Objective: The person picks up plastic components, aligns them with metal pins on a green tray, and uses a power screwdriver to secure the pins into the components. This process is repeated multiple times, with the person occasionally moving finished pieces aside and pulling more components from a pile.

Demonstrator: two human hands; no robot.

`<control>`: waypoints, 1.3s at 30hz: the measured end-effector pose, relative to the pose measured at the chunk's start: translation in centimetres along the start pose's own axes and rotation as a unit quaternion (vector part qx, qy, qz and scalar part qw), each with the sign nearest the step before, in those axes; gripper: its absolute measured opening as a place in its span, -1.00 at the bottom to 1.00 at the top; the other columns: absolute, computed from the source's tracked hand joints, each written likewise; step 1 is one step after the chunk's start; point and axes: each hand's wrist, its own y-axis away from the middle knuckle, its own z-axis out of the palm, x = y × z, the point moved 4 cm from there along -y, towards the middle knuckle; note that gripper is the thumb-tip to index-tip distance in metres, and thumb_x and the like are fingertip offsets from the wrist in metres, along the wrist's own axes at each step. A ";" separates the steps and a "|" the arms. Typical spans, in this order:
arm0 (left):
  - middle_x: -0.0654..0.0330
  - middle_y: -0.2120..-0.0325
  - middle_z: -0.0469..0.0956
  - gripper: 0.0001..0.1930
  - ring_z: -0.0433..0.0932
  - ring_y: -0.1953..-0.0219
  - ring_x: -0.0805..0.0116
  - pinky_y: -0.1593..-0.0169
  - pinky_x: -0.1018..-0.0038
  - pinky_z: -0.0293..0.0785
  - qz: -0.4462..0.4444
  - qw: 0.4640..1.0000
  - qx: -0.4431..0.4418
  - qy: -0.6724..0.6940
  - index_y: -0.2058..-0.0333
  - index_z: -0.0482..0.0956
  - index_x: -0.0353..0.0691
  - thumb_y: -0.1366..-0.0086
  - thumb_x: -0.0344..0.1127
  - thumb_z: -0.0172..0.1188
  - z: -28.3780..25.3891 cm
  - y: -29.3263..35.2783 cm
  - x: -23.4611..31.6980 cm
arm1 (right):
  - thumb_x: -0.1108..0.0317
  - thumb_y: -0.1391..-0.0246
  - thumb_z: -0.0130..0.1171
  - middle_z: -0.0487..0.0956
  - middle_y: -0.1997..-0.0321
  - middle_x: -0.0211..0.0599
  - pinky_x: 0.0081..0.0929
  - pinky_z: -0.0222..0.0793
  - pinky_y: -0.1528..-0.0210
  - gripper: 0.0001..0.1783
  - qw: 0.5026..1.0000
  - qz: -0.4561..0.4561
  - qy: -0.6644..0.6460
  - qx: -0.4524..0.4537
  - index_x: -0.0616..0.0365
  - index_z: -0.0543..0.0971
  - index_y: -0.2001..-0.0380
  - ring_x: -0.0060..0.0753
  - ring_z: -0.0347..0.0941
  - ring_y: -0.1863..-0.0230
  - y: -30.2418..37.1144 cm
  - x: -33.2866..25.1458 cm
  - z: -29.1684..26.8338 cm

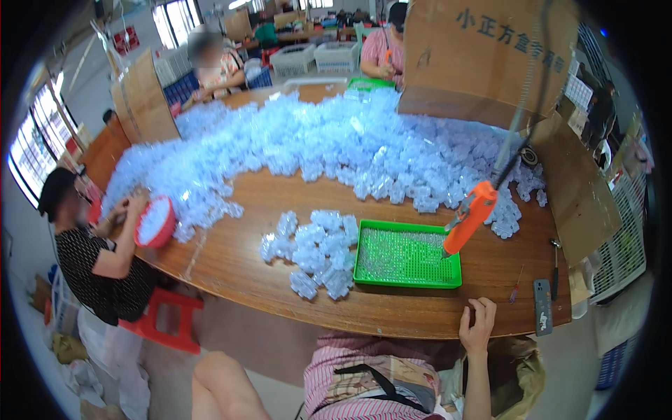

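My right hand (479,323) rests at the table's front edge with its fingers loosely bent and apart, holding nothing. My left hand is out of view. An orange electric screwdriver (472,215) hangs tilted on a cord, its tip over the right side of a green tray (407,284). Many tiny shiny pieces, perhaps screws, lie spread in that tray. Left of the tray sits a small group of clear, bluish plastic parts (311,248). Near my right hand are a thin screwdriver (516,285) and a grey flat bar-shaped object (542,306).
A large heap of clear plastic parts (301,133) spans the back of the wooden table (259,203). Cardboard sheets (483,56) stand behind it. A co-worker (91,245) sits at the left by a red bowl (155,222); two more people work across the table.
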 end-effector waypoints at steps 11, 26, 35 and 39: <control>0.10 0.15 0.55 -0.79 0.51 0.08 -0.02 0.05 0.20 0.46 -0.575 0.624 -0.499 -0.179 0.17 0.57 -0.17 -0.25 -0.27 0.20 -7.0 25.5 -10.4 | 0.57 0.00 0.13 0.43 0.21 -0.07 -0.21 0.34 0.13 -0.84 0.998 0.019 -0.037 0.049 0.24 0.50 0.29 0.01 0.37 0.16 0.9 1.0 -0.6; 0.04 -0.03 0.47 -0.46 0.42 -0.13 0.02 -0.19 -0.12 0.21 -0.713 0.226 -0.662 0.047 -0.01 0.51 0.03 -0.23 0.28 0.09 -13.2 42.7 -9.9 | 0.59 -0.04 0.09 0.42 0.22 -0.08 -0.28 0.33 0.08 -0.87 0.996 0.090 0.022 -0.010 0.27 0.50 0.29 -0.03 0.38 0.17 0.7 2.0 0.5; 0.14 -0.14 0.37 -0.48 0.32 -0.22 0.06 -0.22 -0.30 0.09 -0.705 0.297 -0.630 0.135 -0.03 0.51 0.00 -0.26 0.22 0.13 -11.3 42.8 -13.5 | 0.65 0.08 0.06 0.42 0.24 -0.04 -0.18 0.34 0.11 -0.81 0.993 0.084 0.044 -0.076 0.28 0.51 0.33 0.05 0.37 0.20 0.0 1.7 0.6; 0.12 -0.11 0.42 -0.49 0.35 -0.20 0.04 -0.21 -0.28 0.12 -0.590 0.237 -0.745 0.204 0.05 0.57 -0.07 -0.27 0.21 0.10 -11.2 41.7 -13.5 | 0.64 0.08 0.05 0.42 0.25 -0.03 -0.15 0.35 0.10 -0.82 0.991 0.104 0.040 -0.074 0.27 0.51 0.34 0.08 0.38 0.20 -0.2 1.1 1.0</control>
